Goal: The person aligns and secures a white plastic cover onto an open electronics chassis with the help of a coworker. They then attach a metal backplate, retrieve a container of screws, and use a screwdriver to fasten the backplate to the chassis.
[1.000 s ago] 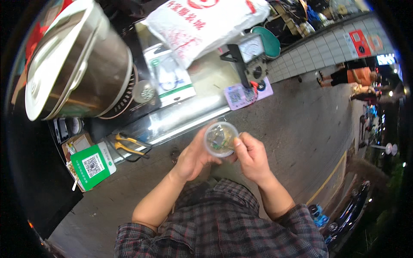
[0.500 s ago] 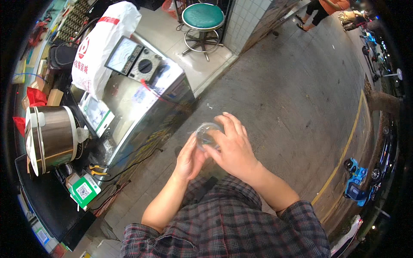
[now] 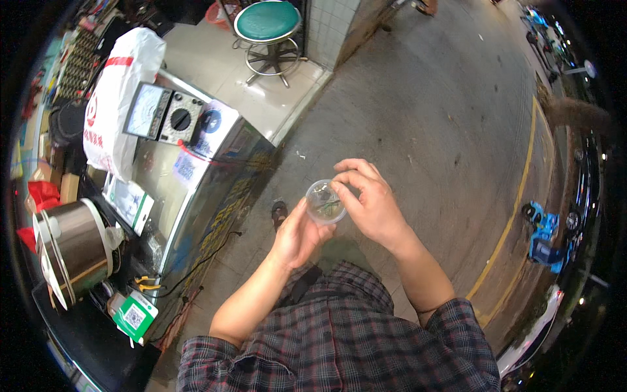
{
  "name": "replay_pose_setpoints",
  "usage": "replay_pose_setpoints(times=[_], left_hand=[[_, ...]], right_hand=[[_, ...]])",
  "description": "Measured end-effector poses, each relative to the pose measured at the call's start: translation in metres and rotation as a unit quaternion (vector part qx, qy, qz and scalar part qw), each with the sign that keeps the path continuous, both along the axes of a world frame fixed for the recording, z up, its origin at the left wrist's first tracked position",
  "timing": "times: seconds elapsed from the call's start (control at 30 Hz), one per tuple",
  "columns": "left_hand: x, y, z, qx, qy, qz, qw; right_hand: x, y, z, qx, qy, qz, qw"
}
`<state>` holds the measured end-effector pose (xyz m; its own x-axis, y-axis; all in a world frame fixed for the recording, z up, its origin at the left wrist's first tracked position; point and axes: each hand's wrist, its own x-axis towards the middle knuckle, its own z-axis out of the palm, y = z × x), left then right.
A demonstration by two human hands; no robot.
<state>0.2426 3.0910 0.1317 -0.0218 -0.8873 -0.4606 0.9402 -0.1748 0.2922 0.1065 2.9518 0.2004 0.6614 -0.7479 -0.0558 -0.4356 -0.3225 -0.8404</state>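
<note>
Hands have shifted clear of the steel counter (image 3: 196,196): left hand (image 3: 297,235) cradles the clear plastic cup (image 3: 325,202) beside it over pavement, while right hand (image 3: 372,206) fingertips now pinch its rim.

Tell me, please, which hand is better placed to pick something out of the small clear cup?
Probably the right hand: its fingertips sit at the rim of the clear cup, while the left hand cradles it from below.
</note>
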Motion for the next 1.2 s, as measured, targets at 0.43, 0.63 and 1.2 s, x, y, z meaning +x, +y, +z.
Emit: replay_pose_setpoints(times=[0.43, 0.63, 1.2], left_hand=[[-0.090, -0.086, -0.004, 0.009, -0.011, -0.177, 0.984], [-0.155, -0.149, 0.002, 0.005, -0.010, -0.213, 0.977], [-0.162, -0.463, -0.051, 0.030, -0.072, -0.327, 0.942]], right_hand=[[-0.148, -0.028, -0.027, -0.085, 0.016, -0.044, 0.995], [-0.230, -0.072, -0.014, -0.077, -0.035, -0.114, 0.990], [-0.349, -0.234, -0.139, 0.137, 0.142, -0.235, 0.952]])
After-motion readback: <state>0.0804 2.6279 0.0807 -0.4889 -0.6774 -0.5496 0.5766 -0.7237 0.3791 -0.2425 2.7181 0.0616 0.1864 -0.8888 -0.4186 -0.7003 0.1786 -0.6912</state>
